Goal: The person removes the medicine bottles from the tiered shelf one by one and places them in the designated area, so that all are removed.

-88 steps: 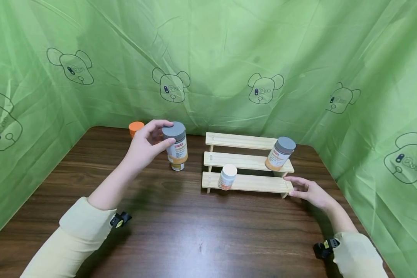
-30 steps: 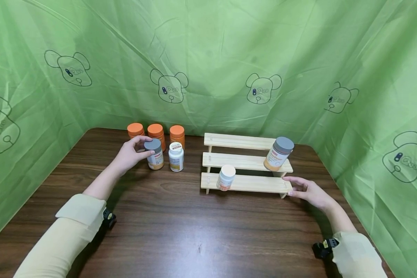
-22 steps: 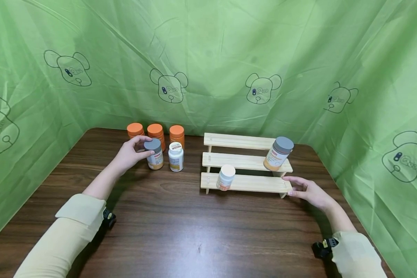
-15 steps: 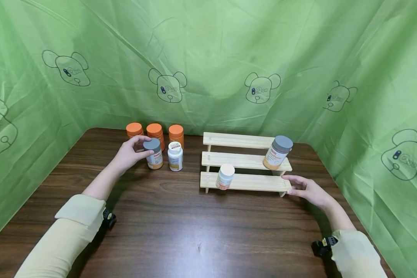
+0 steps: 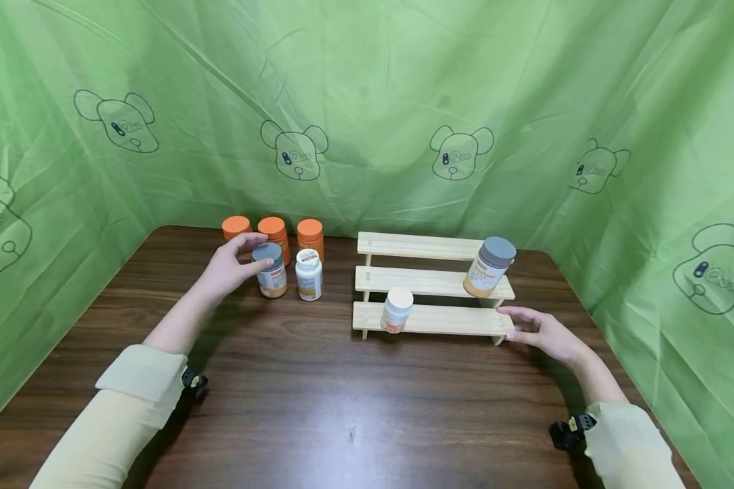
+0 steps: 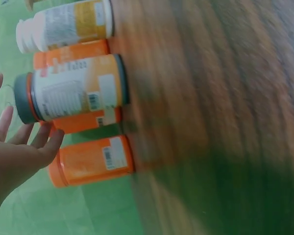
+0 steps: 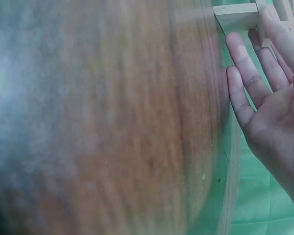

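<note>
The wooden surface point(image 5: 348, 394) carries a gray-lidded jar point(image 5: 273, 280) at the left grip point(image 5: 226, 268), a white bottle point(image 5: 309, 280) to its right, three orange jars point(image 5: 310, 236) behind, and a tiered shelf point(image 5: 452, 320) touching the right grip point(image 5: 547, 336).

With twelve o'clock at the far edge of the tabletop point(image 5: 342, 401), a stepped rack point(image 5: 452, 319) stands toward one o'clock from the middle, its three shelves climbing toward twelve. A bottle point(image 5: 397, 310) sits near the nine o'clock end of the lowest shelf, a tub point(image 5: 486, 274) at the three o'clock end of the middle shelf. The right hand point(image 5: 544, 335) holds the lowest shelf's three o'clock end. Toward ten stands a jar point(image 5: 274, 281), the left hand point(image 5: 228, 269) at its nine o'clock side, a vial point(image 5: 309, 279) just beside it at three. Three canisters point(image 5: 272, 229) line up behind them, toward twelve. Cloth point(image 5: 379, 81) hangs beyond.
</note>
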`<state>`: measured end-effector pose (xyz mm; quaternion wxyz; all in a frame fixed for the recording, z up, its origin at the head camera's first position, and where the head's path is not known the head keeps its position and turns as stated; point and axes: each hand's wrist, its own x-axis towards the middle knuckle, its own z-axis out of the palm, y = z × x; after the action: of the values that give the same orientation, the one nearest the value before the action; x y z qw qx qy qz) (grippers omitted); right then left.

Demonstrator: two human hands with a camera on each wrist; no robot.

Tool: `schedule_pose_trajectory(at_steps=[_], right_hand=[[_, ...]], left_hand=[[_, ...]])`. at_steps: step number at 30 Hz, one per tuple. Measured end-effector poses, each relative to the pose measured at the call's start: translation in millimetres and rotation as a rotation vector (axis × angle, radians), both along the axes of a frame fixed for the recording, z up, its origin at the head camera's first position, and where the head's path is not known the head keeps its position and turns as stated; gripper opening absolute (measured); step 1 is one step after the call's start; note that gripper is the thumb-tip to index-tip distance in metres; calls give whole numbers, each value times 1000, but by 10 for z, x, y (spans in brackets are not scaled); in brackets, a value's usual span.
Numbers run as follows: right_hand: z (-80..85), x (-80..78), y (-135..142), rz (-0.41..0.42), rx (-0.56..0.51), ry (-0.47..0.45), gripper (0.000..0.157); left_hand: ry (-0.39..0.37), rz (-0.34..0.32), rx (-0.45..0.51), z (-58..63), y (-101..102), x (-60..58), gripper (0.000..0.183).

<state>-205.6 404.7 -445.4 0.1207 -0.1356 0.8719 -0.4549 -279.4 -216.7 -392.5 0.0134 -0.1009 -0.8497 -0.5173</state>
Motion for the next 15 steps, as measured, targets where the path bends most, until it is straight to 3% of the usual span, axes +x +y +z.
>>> schedule_pose_trajectory(at_steps=[8,15], right_hand=[[-8,-2,-13,-4,1,6,52],[22,14,-17,1,8,11,53]], left_hand=[[79,9,11,220,102,94,58],[80,-30,89,458,276,195,53]])
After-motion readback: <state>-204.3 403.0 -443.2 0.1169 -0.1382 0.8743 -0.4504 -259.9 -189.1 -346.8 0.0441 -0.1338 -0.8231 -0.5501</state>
